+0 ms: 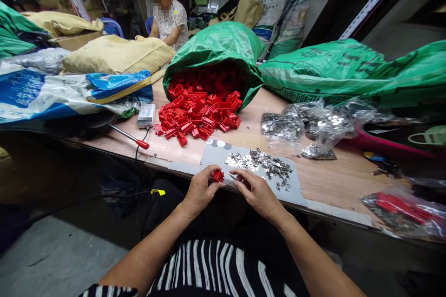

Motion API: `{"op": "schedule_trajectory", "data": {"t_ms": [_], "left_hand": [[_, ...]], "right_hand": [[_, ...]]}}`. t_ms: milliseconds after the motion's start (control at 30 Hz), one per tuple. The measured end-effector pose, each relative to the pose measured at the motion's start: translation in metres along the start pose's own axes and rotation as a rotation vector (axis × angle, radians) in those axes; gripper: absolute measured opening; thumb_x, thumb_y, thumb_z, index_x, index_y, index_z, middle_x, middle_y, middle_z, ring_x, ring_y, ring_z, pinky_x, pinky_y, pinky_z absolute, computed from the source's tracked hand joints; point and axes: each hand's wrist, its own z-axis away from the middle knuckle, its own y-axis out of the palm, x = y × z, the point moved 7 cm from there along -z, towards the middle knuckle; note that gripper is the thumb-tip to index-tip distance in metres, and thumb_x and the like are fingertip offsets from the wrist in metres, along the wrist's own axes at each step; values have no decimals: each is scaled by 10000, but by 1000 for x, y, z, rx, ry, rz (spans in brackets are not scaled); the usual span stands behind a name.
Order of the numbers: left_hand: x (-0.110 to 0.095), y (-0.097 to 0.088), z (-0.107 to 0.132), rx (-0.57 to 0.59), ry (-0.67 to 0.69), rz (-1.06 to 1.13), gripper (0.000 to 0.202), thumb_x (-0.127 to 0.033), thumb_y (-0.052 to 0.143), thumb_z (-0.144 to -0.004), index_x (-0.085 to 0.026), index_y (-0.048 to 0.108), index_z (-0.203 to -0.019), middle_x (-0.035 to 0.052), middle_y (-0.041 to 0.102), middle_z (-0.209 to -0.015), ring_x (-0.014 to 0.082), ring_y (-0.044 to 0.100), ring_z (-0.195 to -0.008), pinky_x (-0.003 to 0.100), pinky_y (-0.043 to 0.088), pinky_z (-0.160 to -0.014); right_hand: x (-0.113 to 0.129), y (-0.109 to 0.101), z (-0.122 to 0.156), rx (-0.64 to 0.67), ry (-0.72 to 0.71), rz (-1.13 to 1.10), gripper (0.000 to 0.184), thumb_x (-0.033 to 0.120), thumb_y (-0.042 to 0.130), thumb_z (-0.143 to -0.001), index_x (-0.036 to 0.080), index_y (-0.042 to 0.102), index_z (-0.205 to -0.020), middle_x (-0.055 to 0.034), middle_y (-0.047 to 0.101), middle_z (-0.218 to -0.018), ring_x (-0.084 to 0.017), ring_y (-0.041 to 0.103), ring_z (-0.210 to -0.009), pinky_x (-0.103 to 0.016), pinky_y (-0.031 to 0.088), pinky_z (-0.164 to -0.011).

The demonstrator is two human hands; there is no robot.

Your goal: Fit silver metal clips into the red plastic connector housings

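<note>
Between the thumb and fingers of my left hand (201,191) is a small red plastic housing (218,176), held at the table's front edge. Just to its right, my right hand (256,191) pinches a small thin metal piece (232,176), its tip pointing toward the housing with a gap between them. Beyond my hands lies a grey mat (214,155) bearing flat shiny metal plates (240,161) and a heap of darker small metal parts (275,167). Farther back, many more red plastic housings (195,118) spill out of a green woven sack (223,41).
Clear plastic bags of metal parts (324,123) lie at the right, near a pink basin (393,144). Another bag (407,209) sits at the right front edge. A red-handled lever (139,143) juts out at the left. Across the table sits another person (170,18).
</note>
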Motion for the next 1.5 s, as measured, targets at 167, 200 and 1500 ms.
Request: {"op": "schedule_trajectory", "data": {"t_ms": [167, 200, 1500], "left_hand": [[1, 2, -7, 13, 29, -29, 391, -175, 702, -738, -251, 649, -1117, 44, 708, -999, 204, 654, -889, 336, 511, -830], [1, 3, -8, 23, 40, -35, 411, -171, 700, -739, -256, 649, -1138, 50, 710, -1030, 213, 655, -923, 354, 511, -859], [14, 4, -8, 15, -54, 54, 343, -236, 742, -685, -243, 700, -1025, 22, 730, -972, 190, 664, -858, 300, 497, -835]], "right_hand": [[1, 1, 0, 24, -2, 36, 156, 206, 513, -901, 217, 632, -1002, -37, 678, -915, -178, 630, -827, -309, 485, -761], [2, 1, 0, 20, -14, 48, 154, 196, 521, -896, 213, 640, -991, -40, 678, -920, -179, 632, -839, -311, 486, -773], [9, 23, -3, -9, 7, 167, 148, 122, 523, -870, 193, 649, -900, -54, 657, -881, -183, 622, -831, -297, 473, -765]]}}
